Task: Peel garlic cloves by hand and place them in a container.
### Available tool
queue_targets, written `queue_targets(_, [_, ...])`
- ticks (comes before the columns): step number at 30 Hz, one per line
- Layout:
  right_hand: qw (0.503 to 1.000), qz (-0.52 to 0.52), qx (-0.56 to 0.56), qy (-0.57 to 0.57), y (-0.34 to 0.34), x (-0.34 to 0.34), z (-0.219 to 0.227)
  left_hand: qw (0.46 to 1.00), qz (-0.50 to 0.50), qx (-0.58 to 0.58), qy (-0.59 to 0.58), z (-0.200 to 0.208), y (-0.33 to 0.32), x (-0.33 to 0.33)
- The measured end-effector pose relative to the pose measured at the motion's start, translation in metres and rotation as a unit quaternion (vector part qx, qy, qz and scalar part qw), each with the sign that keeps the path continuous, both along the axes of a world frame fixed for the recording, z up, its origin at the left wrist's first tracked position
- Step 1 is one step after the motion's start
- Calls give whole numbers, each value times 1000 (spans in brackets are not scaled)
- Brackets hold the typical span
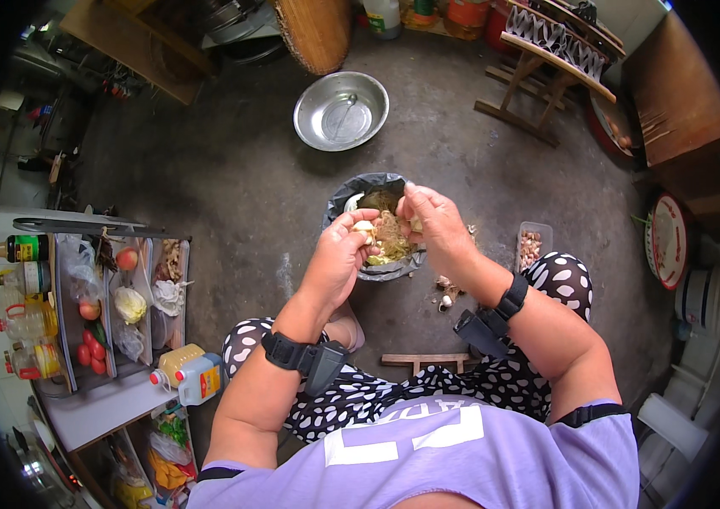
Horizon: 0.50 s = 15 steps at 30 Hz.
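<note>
My left hand (334, 265) pinches a pale garlic clove (363, 228) between thumb and fingers. Close beside it, my right hand (438, 227) has its fingers curled; something pale shows at its fingertips, too small to name. Both hands are over a bin lined with a dark plastic bag (374, 181). Inside the bin lie yellowish, leafy scraps (392, 242). On the floor to the right of the bin are loose garlic pieces (446, 301) with bits of skin. A clear plastic box of garlic cloves (531, 247) stands near my right knee.
A steel basin (341, 110) with a spoon-like utensil sits on the floor beyond the bin. At left, a rack of vegetables (129, 304) stands beside several bottles (29, 322). A wooden folding stool (538, 72) is at the far right, an enamel basin (667, 242) nearer.
</note>
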State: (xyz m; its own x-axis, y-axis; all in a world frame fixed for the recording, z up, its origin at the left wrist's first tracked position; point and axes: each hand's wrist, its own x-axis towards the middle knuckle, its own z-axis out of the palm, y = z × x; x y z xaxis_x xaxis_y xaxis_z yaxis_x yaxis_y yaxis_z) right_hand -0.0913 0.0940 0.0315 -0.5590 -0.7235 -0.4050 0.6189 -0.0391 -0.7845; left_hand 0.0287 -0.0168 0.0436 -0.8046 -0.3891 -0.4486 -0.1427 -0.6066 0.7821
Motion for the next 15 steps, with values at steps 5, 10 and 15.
queue_targets(5, [948, 27, -53, 311, -5, 7, -4, 987, -32, -145, -64, 0, 4, -1])
queue_targets(10, [916, 138, -38, 376, -2, 16, -16, 940, -60, -326, -75, -8, 6, 2])
queue_targets(15, [885, 116, 30, 449, -4, 10, -18, 965, -18, -252, -67, -6, 5, 1])
